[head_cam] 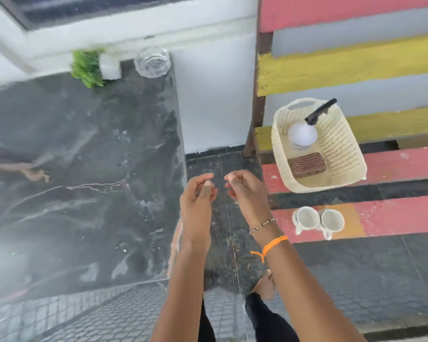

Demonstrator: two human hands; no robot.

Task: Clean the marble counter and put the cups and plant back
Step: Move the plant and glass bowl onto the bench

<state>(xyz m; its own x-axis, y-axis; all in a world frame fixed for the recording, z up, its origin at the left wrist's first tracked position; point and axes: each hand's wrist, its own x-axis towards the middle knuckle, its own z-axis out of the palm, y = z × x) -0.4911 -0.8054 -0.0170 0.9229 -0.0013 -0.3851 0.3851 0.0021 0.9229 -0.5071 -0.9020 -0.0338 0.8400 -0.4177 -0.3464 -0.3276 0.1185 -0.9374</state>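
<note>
Beside the counter (84,169) edge, left hand (198,193) and right hand (245,191) hang loosely curled, holding nothing. Plant (94,66) and glass bowl (153,61) occupy the counter's far corner. Cups (318,220) stand on the bench (393,213) near a basket (344,154) holding a spray bottle (304,133) and cloth (307,165).

text: none legible | labels: none | brands: none | numbers: none | signs: none

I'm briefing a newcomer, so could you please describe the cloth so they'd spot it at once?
Find the striped bench on the right, then the cream basket on it. The cloth lies flat in the basket's near end: brown and checked, unlike the white spray bottle beside it.
</note>
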